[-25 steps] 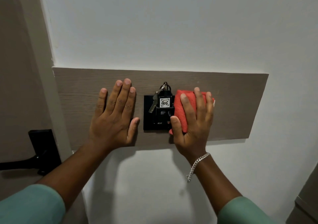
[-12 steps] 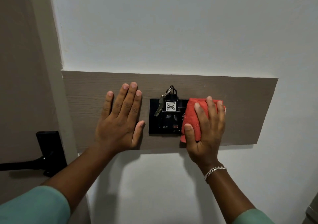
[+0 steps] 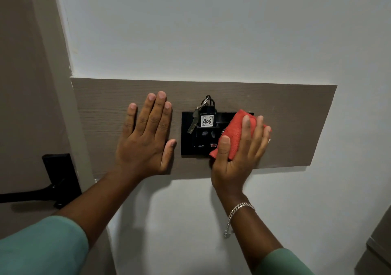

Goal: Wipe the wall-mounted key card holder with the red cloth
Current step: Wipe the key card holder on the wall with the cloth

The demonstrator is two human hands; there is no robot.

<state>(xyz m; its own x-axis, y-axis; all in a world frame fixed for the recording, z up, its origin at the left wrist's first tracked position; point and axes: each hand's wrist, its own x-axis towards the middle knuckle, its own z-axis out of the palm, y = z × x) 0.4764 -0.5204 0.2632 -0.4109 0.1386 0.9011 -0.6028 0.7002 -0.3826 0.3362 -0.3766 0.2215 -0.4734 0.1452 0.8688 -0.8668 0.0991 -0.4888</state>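
Observation:
The black key card holder (image 3: pixel 190 145) is fixed to a grey-brown wood panel (image 3: pixel 296 126) on the white wall. A key fob tagged 406 (image 3: pixel 207 121) with a metal key (image 3: pixel 193 122) stands in its slot. My right hand (image 3: pixel 237 154) presses the folded red cloth (image 3: pixel 233 133) against the holder's right part, hiding that side. My left hand (image 3: pixel 146 139) lies flat on the panel just left of the holder, fingers spread, holding nothing.
A door with a black lever handle (image 3: pixel 53 181) stands at the left, past the door frame (image 3: pixel 55 84). A grey cabinet edge (image 3: pixel 378 243) shows at the lower right. A silver bracelet (image 3: pixel 237 213) hangs on my right wrist.
My right hand has tilted and slid the cloth slightly down over the holder's right side. The view has shifted a little; my left hand stays flat on the panel.

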